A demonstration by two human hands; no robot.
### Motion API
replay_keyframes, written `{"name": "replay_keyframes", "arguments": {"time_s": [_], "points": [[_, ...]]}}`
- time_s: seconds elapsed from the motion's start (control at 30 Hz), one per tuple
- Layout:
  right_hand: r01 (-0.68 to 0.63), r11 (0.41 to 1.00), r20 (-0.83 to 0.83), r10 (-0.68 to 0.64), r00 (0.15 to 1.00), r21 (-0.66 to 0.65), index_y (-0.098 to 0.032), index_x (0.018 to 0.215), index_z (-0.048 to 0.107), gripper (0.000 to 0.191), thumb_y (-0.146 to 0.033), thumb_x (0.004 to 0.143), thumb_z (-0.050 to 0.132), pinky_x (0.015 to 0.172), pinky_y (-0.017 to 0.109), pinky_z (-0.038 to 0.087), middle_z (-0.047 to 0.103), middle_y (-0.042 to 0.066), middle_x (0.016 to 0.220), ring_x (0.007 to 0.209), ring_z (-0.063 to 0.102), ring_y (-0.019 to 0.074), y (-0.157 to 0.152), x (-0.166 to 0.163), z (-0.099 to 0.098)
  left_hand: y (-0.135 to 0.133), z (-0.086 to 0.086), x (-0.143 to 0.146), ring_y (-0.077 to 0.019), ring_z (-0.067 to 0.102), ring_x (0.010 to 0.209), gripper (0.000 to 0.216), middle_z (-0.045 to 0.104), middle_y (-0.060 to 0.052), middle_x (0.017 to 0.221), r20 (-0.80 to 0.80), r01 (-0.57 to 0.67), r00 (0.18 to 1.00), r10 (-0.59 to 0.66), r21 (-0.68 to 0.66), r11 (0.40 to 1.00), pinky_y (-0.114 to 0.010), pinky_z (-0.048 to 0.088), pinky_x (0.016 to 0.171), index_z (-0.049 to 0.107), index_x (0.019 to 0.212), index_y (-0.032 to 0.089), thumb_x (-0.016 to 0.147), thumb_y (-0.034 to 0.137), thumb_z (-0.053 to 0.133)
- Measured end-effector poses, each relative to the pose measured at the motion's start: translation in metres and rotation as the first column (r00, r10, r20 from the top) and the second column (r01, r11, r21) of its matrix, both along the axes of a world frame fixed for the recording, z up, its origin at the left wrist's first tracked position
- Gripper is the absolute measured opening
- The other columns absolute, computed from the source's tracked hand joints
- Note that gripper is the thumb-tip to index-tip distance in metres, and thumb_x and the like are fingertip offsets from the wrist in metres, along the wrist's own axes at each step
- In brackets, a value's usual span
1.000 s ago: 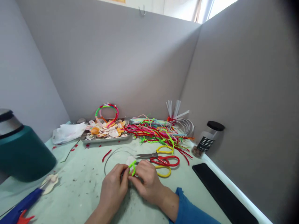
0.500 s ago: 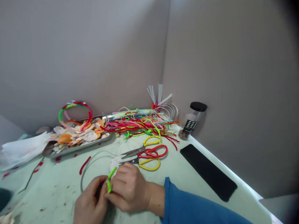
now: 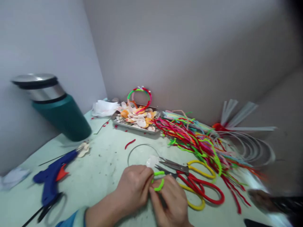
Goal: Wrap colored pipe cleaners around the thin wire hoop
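Note:
A short bright green pipe cleaner (image 3: 159,186) sits pinched between my two hands, its bent ends poking out. My left hand (image 3: 133,186) is closed, thumb and fingertips pressed together on it. Opposite, my right hand (image 3: 171,200) grips it too, fingers curled in and almost touching the left. Behind the hands arcs a thin wire loop (image 3: 139,146); its near part is hidden by them, so whether it is held I cannot tell. A whitish round piece (image 3: 152,161) lies just beyond the fingers. Beside the right hand lie red-handled scissors (image 3: 214,190) and yellow-handled scissors (image 3: 201,168), overlapping.
At the back stands a metal tray (image 3: 134,127) of shells with a colourful hoop (image 3: 149,96) on it. Pipe cleaners (image 3: 196,135) lie heaped to the right, by coiled wire (image 3: 251,146). A blue glue gun (image 3: 53,173) and a green bottle (image 3: 63,116) are left.
My view has swung left, bringing the bottle and glue gun into sight and shifting everything rightward. Both hands keep hold of the green pipe cleaner; its visible ends now curve differently.

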State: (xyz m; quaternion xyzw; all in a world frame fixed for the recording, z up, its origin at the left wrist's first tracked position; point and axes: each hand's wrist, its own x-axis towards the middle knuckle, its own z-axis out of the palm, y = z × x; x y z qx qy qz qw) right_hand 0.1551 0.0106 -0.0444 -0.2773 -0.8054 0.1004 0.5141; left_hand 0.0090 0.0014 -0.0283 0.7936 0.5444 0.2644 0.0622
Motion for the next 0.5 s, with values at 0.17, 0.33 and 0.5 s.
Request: {"name": "replay_keyframes", "arguments": {"time_s": [0.17,0.33,0.5], "points": [[-0.043,0.999,0.01,0.043,0.999,0.013,-0.017,0.076,0.059,0.01,-0.015,0.082,0.05,0.057,0.031,0.041,0.056,0.005,0.062,0.06,0.054,0.0176,-0.004,-0.001,0.003,-0.007,-0.002,0.001,-0.0126,0.051,0.058,0.018,0.057,-0.002,0.063,0.058,-0.014,0.998,0.016,-0.03,0.999,-0.024,0.033,0.054,0.054,0.076,0.018,0.084,0.02,0.038],[-0.056,0.998,0.036,0.055,0.998,0.035,-0.017,0.075,0.057,0.011,-0.006,0.077,0.052,0.056,0.031,0.037,0.056,0.004,0.06,0.06,0.051,0.0163,-0.007,-0.005,0.007,-0.013,-0.002,-0.004,-0.0125,0.051,0.056,0.018,0.056,-0.002,0.061,0.11,-0.01,0.994,0.013,-0.025,1.0,-0.024,0.034,0.055,0.055,0.076,0.017,0.083,0.017,0.038],[-0.06,0.996,0.075,0.056,0.996,0.059,-0.015,0.079,0.057,0.011,-0.006,0.076,0.052,0.058,0.032,0.037,0.057,0.006,0.065,0.064,0.05,0.0178,-0.012,-0.006,0.007,-0.017,0.002,-0.005,-0.0126,0.053,0.059,0.02,0.057,-0.002,0.063,0.144,-0.03,0.989,0.035,-0.04,0.999,-0.023,0.035,0.056,0.055,0.075,0.018,0.084,0.017,0.038]]}}
